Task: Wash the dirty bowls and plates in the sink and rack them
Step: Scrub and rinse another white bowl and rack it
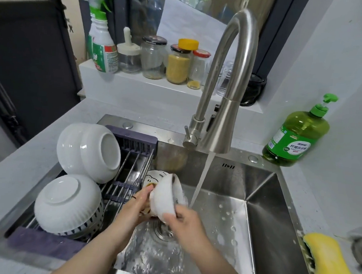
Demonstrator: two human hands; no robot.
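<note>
Over the steel sink (pixel 262 207) I hold a small white bowl (pixel 164 196) tilted on its side, just left of the running water. My right hand (pixel 182 220) grips its lower edge. My left hand (pixel 136 204) holds it from the left, fingers at the rim. Behind the bowl lies a patterned plate (pixel 152 177) in the sink, partly hidden. Two white bowls rest upside down on the rack (pixel 131 165) across the sink's left side: a stack at the back (pixel 88 151) and a ribbed one in front (pixel 68 204).
The faucet (pixel 224 109) pours water into the basin near the drain (pixel 163 231). A green dish soap bottle (pixel 297 133) stands on the right counter. A yellow sponge (pixel 329 260) lies at the sink's right edge. Jars and a spray bottle (pixel 101 38) line the back ledge.
</note>
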